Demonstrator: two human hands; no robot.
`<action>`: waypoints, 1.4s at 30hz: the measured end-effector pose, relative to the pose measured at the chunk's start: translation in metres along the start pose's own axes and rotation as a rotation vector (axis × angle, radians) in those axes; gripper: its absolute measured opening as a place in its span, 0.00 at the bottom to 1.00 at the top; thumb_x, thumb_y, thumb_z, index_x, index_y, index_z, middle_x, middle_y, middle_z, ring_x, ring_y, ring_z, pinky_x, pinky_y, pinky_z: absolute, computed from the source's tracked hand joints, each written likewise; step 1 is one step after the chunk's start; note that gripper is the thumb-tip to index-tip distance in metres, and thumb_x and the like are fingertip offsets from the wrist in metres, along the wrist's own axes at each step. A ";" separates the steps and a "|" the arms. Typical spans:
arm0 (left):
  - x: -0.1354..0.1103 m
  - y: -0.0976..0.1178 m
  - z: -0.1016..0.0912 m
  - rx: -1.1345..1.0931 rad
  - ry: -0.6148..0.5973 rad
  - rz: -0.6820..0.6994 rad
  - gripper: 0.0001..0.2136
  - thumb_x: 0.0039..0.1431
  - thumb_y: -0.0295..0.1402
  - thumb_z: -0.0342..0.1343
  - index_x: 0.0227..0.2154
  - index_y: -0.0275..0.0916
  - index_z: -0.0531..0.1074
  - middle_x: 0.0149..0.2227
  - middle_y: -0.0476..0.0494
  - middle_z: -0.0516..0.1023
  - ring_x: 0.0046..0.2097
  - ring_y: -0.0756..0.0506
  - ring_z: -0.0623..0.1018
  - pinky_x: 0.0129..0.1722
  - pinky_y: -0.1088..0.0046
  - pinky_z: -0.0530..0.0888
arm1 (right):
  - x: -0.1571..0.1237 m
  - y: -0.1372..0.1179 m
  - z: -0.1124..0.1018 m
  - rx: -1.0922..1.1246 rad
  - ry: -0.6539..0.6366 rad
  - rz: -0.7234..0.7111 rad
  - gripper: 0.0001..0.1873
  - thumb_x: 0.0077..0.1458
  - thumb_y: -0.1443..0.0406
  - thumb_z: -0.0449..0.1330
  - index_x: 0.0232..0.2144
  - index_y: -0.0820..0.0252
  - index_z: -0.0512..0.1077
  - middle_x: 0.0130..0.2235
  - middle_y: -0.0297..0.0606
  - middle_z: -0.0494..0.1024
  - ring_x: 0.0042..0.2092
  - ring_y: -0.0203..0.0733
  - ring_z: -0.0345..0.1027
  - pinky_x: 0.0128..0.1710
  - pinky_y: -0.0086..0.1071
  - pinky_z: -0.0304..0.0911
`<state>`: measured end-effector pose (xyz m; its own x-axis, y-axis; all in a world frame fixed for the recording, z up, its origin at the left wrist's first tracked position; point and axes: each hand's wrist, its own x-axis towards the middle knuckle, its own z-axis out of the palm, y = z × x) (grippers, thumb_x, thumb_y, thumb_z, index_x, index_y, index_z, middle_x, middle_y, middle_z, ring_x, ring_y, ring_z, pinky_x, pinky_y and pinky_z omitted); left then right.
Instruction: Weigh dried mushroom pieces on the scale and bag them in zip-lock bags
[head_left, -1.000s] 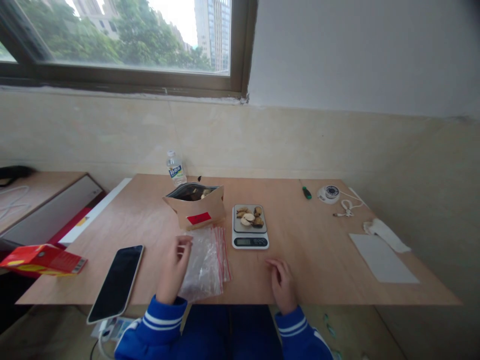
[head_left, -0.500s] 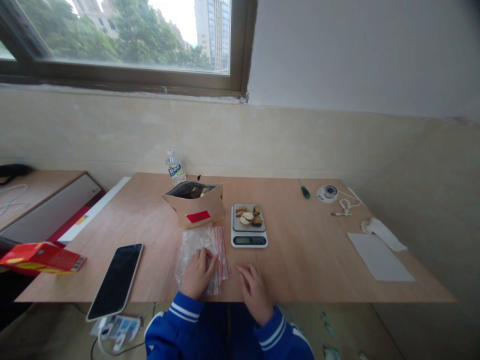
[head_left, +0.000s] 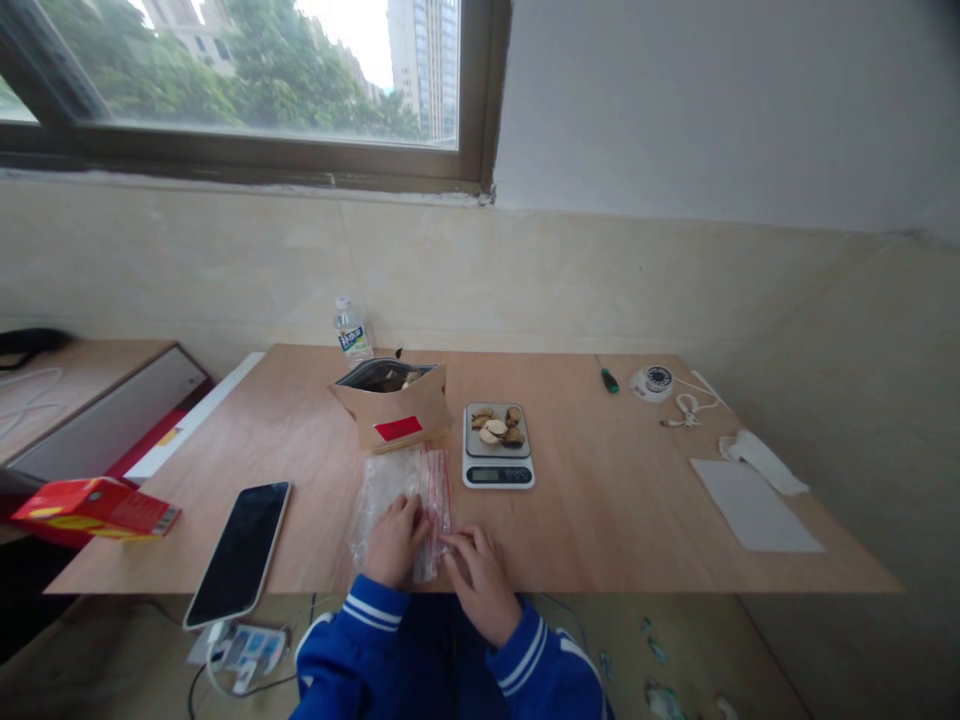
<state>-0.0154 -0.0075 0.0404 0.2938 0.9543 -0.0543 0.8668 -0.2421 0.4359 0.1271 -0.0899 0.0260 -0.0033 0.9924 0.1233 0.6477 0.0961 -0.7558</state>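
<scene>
My left hand [head_left: 394,540] rests on a stack of clear zip-seal plastic bags [head_left: 386,475] with red stripes along their right side. Its fingers are bent and a little apart, pressing on the plastic. At the striped edge is my right hand [head_left: 482,582], open, thumb and forefinger apart, fingertips at or just over the bags. Behind the bags stands an open kraft paper pouch [head_left: 427,410] with a red label and dried pieces inside. To its right, a digital kitchen scale [head_left: 499,480] bears several brown and pale dried slices [head_left: 495,430], perhaps mushrooms.
A tablet [head_left: 240,550] and a red box [head_left: 101,508] lie on the left. A water bottle [head_left: 352,332] stands behind the pouch. Rightward are a green-handled screwdriver [head_left: 609,380], a white dome camera [head_left: 654,383] with its cable, a white sheet [head_left: 754,510] and a white cloth [head_left: 769,465].
My right hand has moved left, from the bare table to the striped edge of the bags. The left hand stays on the bags. The view has shifted slightly.
</scene>
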 end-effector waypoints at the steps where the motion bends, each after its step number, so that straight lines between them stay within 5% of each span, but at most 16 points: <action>1: -0.002 0.000 -0.001 -0.065 0.030 0.007 0.07 0.58 0.33 0.43 0.28 0.40 0.63 0.29 0.47 0.68 0.31 0.46 0.71 0.31 0.72 0.65 | 0.000 -0.002 0.001 0.027 0.016 0.015 0.14 0.58 0.64 0.51 0.45 0.52 0.69 0.43 0.40 0.69 0.47 0.45 0.64 0.48 0.42 0.59; 6: -0.015 0.007 -0.009 -0.472 0.194 0.036 0.09 0.59 0.38 0.44 0.26 0.41 0.60 0.23 0.53 0.64 0.25 0.49 0.67 0.28 0.74 0.64 | 0.004 -0.020 0.002 0.305 0.081 0.069 0.14 0.60 0.59 0.49 0.42 0.58 0.69 0.40 0.40 0.70 0.43 0.42 0.66 0.45 0.35 0.61; 13: -0.019 0.037 -0.005 -0.794 0.201 0.075 0.10 0.60 0.38 0.44 0.26 0.40 0.60 0.23 0.54 0.61 0.25 0.51 0.65 0.28 0.75 0.64 | 0.013 -0.031 -0.013 0.698 0.015 0.208 0.22 0.58 0.49 0.46 0.27 0.60 0.68 0.27 0.34 0.70 0.32 0.37 0.64 0.32 0.28 0.60; 22: -0.015 0.055 0.001 -0.864 0.265 0.080 0.11 0.61 0.39 0.43 0.26 0.40 0.60 0.23 0.53 0.60 0.25 0.51 0.64 0.28 0.75 0.64 | 0.012 -0.032 -0.038 0.678 0.012 0.178 0.21 0.59 0.52 0.47 0.22 0.59 0.62 0.23 0.31 0.64 0.28 0.34 0.59 0.30 0.27 0.56; 28: -0.025 0.067 0.002 -0.949 0.208 0.069 0.13 0.61 0.42 0.44 0.25 0.40 0.61 0.22 0.53 0.61 0.25 0.51 0.64 0.27 0.75 0.65 | 0.008 -0.035 -0.037 0.692 -0.014 0.101 0.17 0.58 0.55 0.49 0.27 0.60 0.68 0.27 0.34 0.69 0.31 0.36 0.62 0.33 0.29 0.58; 34: -0.021 0.063 -0.007 -0.999 0.513 -0.111 0.17 0.59 0.47 0.44 0.23 0.40 0.59 0.20 0.54 0.58 0.23 0.51 0.60 0.23 0.75 0.61 | 0.009 0.001 -0.041 0.673 0.272 0.352 0.26 0.53 0.45 0.47 0.15 0.57 0.57 0.16 0.28 0.58 0.21 0.33 0.52 0.22 0.28 0.53; 37: -0.016 0.058 -0.013 -1.000 0.465 -0.090 0.16 0.58 0.47 0.45 0.23 0.40 0.60 0.20 0.54 0.57 0.22 0.52 0.59 0.22 0.75 0.60 | 0.023 0.020 -0.057 0.577 0.228 0.283 0.24 0.56 0.47 0.47 0.19 0.58 0.63 0.21 0.32 0.66 0.26 0.37 0.61 0.29 0.30 0.59; 39: -0.016 0.058 -0.014 -1.000 0.409 -0.077 0.16 0.59 0.47 0.45 0.24 0.40 0.60 0.20 0.54 0.57 0.23 0.52 0.60 0.23 0.75 0.61 | 0.040 0.034 -0.069 0.417 0.259 0.170 0.19 0.58 0.52 0.48 0.31 0.58 0.69 0.33 0.38 0.72 0.37 0.41 0.66 0.38 0.33 0.62; 42: -0.018 0.062 -0.012 -1.027 0.356 -0.101 0.16 0.60 0.46 0.44 0.24 0.40 0.60 0.20 0.54 0.57 0.23 0.51 0.61 0.25 0.75 0.62 | 0.073 0.058 -0.080 0.061 0.418 0.011 0.18 0.57 0.58 0.49 0.47 0.58 0.66 0.49 0.46 0.68 0.53 0.47 0.59 0.50 0.42 0.56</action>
<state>0.0281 -0.0372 0.0791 -0.0367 0.9976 0.0591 0.0818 -0.0559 0.9951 0.2252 -0.0183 0.0425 0.3209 0.8780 0.3552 0.5994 0.1021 -0.7939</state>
